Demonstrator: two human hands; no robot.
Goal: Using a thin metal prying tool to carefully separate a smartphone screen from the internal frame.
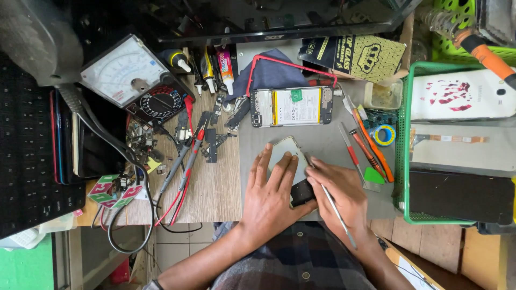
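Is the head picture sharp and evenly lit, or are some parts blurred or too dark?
Head view: the hands, left and right, and the opened phone are sharp and softly lit; the top left corner is blurred, and the keyboard lies dark.

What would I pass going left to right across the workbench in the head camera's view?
Black keyboard → white-faced analog multimeter → opened phone with its back off → roll of blue tape → green plastic basket.

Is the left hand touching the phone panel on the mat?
Touching. The head view shows the left hand lying flat on the phone panel, fingers spread across it.
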